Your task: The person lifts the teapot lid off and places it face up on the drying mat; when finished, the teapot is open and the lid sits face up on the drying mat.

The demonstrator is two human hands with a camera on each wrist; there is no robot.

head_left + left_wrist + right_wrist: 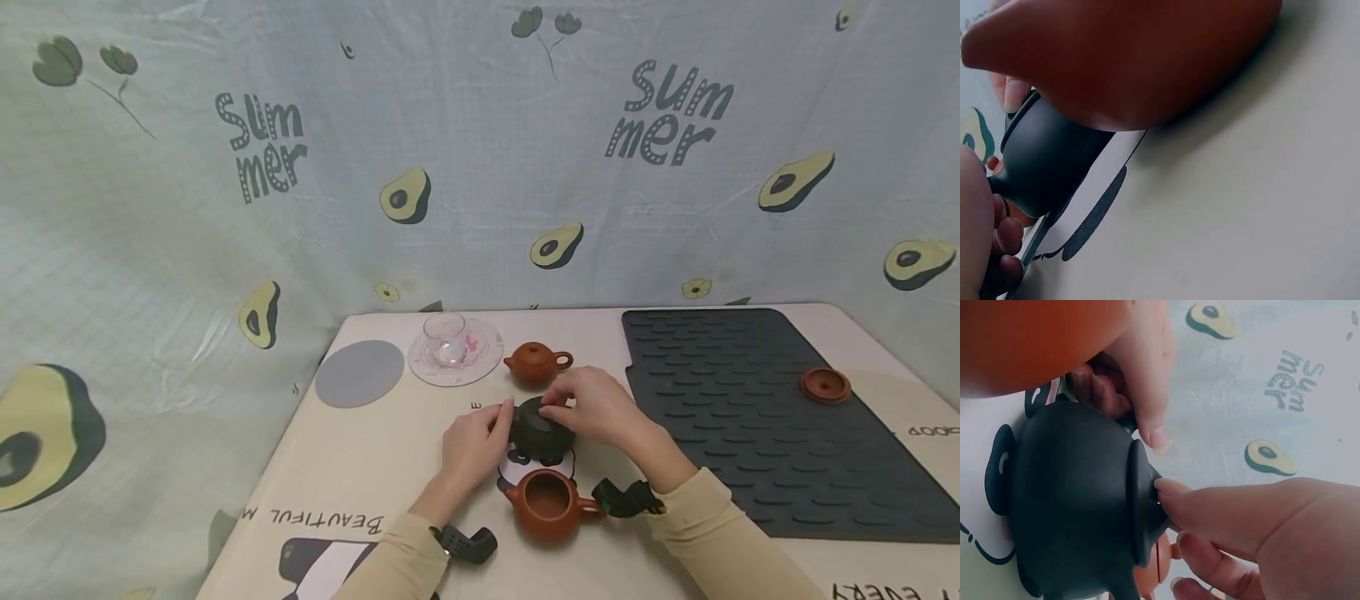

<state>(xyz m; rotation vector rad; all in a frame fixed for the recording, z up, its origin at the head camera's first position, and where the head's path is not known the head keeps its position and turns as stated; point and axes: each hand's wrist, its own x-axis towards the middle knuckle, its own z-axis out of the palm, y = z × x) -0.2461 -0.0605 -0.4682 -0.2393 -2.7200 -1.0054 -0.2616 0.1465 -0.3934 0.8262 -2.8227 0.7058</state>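
Note:
A black teapot (542, 435) with its lid (1141, 503) on stands in the middle of the table. My right hand (592, 406) pinches the lid's knob between thumb and fingers. At the teapot's spout (1000, 182), my left hand (474, 442) grips with curled fingers. Closer to me is a lidless reddish-brown teapot (546, 508), its spout to the left and its handle to the right. Behind the black one sits a smaller reddish-brown teapot (534, 365) with its lid on.
A brown lid (826, 385) lies on the dark ridged mat (720, 417) at the right. At the back left, a clear glass cup (446, 337) stands on a round floral mat (487, 333), beside a grey oval mat (360, 374). A printed curtain (480, 125) hangs behind the table.

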